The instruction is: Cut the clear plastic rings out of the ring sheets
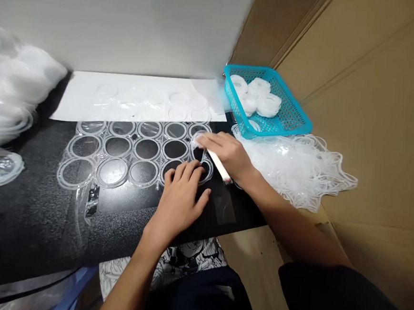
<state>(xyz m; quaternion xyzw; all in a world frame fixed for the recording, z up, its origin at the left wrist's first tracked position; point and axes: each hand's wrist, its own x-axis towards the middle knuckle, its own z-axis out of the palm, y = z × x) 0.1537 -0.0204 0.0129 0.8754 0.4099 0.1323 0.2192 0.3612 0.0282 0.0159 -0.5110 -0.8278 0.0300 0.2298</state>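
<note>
A pale panel [113,23] stands behind the worktop [25,229], and tall brown cardboard [369,91] lines the right side. The worktop is black, speckled and glossy. Across its middle lies the ring sheet [131,156] — clear, wrinkled plastic with translucent rings in rows, partly covered at its right end by the hands. Behind the dark-backed rows, a long white sheet [73,101] bears faint ring outlines.

On the left rises a blurred white heap [15,78], with a few loose rings [7,172] just below it. On the right, a spread pile of thin white strands and loops [292,166] sits by the blue basket [284,131], whose open mesh holds several stacks of white rings [268,105].

The left hand [182,196] rests palm down with its fingers apart, its fingertips on the near right corner of the ring sheet; it grips nothing. The right hand [230,154] is closed around a white stick [220,168] — its fingertips, slightly blurred, are over the right end of the ring sheet, beside a whitish ring. The white stick slants toward the worktop's near edge, and the reddish mark on its end is too small to read.
</note>
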